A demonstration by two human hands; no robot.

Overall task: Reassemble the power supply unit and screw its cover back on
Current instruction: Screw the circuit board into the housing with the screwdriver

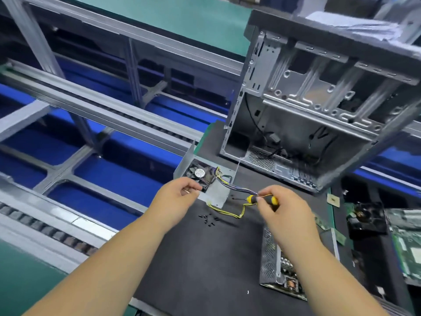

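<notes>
psu cover: the grey sheet-metal power supply cover (217, 191) lay open side up on the black mat (205, 258), left of the mat's middle and near its far-left edge; its long axis ran from far left to near right, with one side wall standing up at the far-left end.
fan: a black cooling fan (198, 174) sat inside the cover at its far-left end, hub facing up; the round silver hub sticker carried print too small to read.
wire bundle: purple, yellow and black wires (239, 189) ran from the fan end toward the right hand; a yellow loop (230, 212) trailed onto the mat nearer the camera.
left hand: the left hand (176, 197) had curled fingers pinching at the fan's near corner; what lay under the fingertips was hidden.
right hand: the right hand (281, 201) gripped a yellow-and-black screwdriver (252, 199) together with the wire ends; its shaft pointed left toward the cover and the tip was blurred.
screws: small black screws (209, 218) lay scattered on the mat just near of the cover.
psu board: the mesh-sided power supply base with circuit board (276, 267) lay near right, partly hidden by the right forearm.
computer case: an open bare-metal computer case (307, 106) stood at the far right, its top cut off by the frame.
</notes>
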